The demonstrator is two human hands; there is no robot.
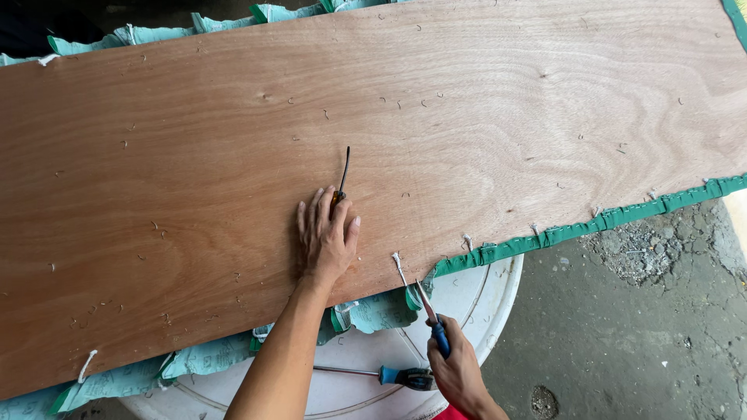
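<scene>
Two hands are at work over a long plywood board (pixel 373 155) that lies across a white round drum (pixel 482 299), with green fabric (pixel 591 225) stapled along its edges. Our left hand (pixel 327 237) rests flat on the board near its near long edge, fingers spread narrow and pressing down, with a dark-tipped, amber-handled tool (pixel 342 177) lying under the fingertips; we cannot tell whether the fingers actually grip it or only pin it. Our right hand (pixel 459 373) is closed around the blue handle of a pair of pliers (pixel 430 311), whose metal tip meets the fabric fold right at the board's near edge, beside a white cord end (pixel 398 266). The pliers' long axis runs diagonally, handle toward us and low right, tip pointing up and slightly left into the edge. To do this step well, we judge it best to keep the left palm bearing down so the board does not rock on the drum, bite close to the wood, and pull in line with the tool's axis rather than twisting, which could tear the fabric. A blue-handled screwdriver (pixel 389 376) lies on the drum top just left of our right hand, its shaft pointing left. Bent staples scatter over the board, and cracked concrete floor (pixel 646 327) shows to the right.
</scene>
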